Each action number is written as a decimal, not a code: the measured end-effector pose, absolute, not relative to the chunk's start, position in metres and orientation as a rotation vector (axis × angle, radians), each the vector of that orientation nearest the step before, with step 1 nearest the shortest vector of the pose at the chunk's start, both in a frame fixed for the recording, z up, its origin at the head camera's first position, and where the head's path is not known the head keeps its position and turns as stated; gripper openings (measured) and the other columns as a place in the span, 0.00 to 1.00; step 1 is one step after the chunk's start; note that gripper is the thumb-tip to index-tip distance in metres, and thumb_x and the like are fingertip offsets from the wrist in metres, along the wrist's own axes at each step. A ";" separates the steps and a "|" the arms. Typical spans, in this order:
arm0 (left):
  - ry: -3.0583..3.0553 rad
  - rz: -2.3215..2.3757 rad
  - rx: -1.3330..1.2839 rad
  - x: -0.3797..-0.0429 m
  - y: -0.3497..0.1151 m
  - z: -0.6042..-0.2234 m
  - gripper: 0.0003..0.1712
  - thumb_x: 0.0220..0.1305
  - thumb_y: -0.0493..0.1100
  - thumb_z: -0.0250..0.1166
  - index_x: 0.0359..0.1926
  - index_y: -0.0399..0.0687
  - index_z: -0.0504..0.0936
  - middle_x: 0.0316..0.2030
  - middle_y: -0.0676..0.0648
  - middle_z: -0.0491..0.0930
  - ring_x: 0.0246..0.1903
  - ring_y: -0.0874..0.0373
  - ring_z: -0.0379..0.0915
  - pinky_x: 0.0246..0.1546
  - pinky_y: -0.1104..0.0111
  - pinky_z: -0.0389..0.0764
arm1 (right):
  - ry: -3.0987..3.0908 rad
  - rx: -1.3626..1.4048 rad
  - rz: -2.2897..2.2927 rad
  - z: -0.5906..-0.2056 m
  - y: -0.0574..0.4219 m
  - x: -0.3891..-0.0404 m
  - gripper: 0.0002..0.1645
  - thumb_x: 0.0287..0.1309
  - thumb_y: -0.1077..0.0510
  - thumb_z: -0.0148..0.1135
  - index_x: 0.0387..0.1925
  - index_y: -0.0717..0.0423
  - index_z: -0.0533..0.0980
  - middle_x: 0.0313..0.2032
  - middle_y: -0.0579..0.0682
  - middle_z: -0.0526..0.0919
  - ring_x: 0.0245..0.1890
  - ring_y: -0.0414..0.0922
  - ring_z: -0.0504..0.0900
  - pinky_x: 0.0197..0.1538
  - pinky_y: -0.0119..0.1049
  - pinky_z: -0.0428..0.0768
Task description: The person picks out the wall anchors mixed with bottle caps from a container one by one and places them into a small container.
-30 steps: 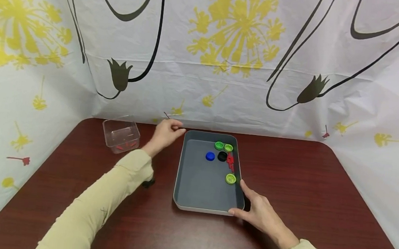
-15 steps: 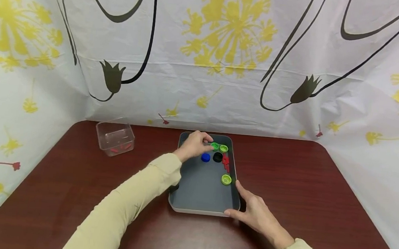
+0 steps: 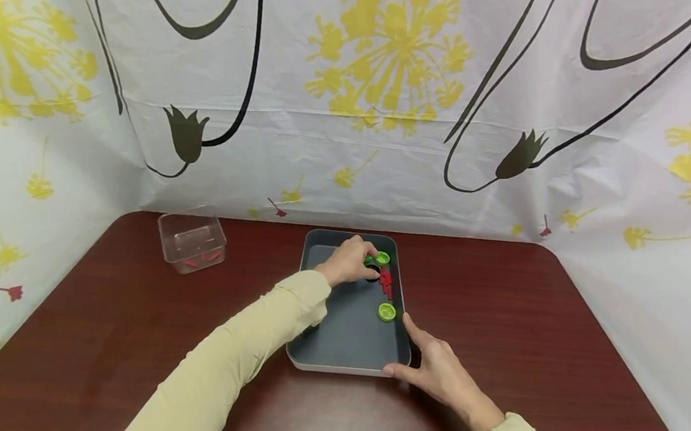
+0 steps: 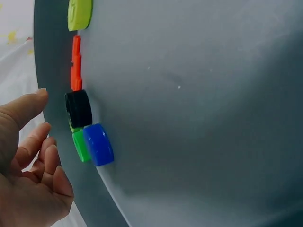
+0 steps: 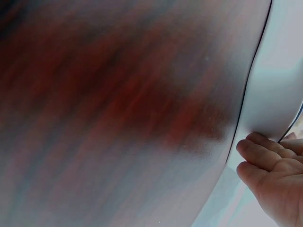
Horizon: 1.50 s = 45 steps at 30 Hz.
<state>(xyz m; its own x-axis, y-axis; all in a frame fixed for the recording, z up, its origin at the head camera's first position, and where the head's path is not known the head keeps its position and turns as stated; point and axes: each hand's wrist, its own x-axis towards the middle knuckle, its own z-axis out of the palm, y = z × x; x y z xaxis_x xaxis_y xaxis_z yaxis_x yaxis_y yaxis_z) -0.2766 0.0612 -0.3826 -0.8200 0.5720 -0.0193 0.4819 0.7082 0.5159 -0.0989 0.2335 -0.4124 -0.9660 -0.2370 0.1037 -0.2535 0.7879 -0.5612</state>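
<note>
1. Right hand (image 3: 439,370): fingers spread, touching a grey rectangular tray (image 3: 339,343) at its near-right corner.
2. Left hand (image 3: 347,262): thumb and forefinger parted beside a black round cap (image 4: 80,109) in the tray's far part.
3. Transparent plastic box (image 3: 192,239): well left of the tray.

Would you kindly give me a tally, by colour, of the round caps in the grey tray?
Yellow-green caps: 2
Green cap: 1
Blue cap: 1
Black cap: 1
Total: 5
</note>
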 end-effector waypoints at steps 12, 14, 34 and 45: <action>2.848 0.492 0.873 -0.274 0.074 -0.390 0.23 0.57 0.51 0.68 0.53 0.52 0.80 0.51 0.46 0.72 0.50 0.51 0.66 0.50 0.60 0.70 | -2.942 0.410 0.947 -0.410 0.233 -0.100 0.58 0.44 0.37 0.69 0.67 0.69 0.58 0.59 0.68 0.71 0.58 0.57 0.73 0.52 0.47 0.76; 2.856 0.468 0.867 -0.274 0.075 -0.390 0.22 0.57 0.52 0.68 0.52 0.53 0.81 0.52 0.46 0.72 0.50 0.51 0.66 0.50 0.61 0.70 | -2.944 0.409 0.953 -0.410 0.233 -0.100 0.58 0.44 0.37 0.69 0.67 0.68 0.58 0.59 0.68 0.71 0.58 0.56 0.74 0.52 0.47 0.76; 2.903 0.317 0.875 -0.274 0.082 -0.397 0.20 0.58 0.53 0.67 0.51 0.54 0.81 0.51 0.47 0.72 0.48 0.51 0.66 0.50 0.60 0.68 | -2.929 0.429 0.933 -0.412 0.233 -0.101 0.57 0.44 0.38 0.71 0.66 0.70 0.60 0.58 0.67 0.72 0.57 0.56 0.75 0.52 0.47 0.76; 2.917 0.322 0.849 -0.277 0.084 -0.406 0.19 0.59 0.53 0.65 0.50 0.55 0.81 0.52 0.48 0.73 0.49 0.52 0.67 0.48 0.60 0.69 | -2.942 0.405 0.952 -0.411 0.234 -0.098 0.58 0.44 0.38 0.70 0.66 0.69 0.59 0.59 0.67 0.72 0.57 0.56 0.75 0.52 0.47 0.76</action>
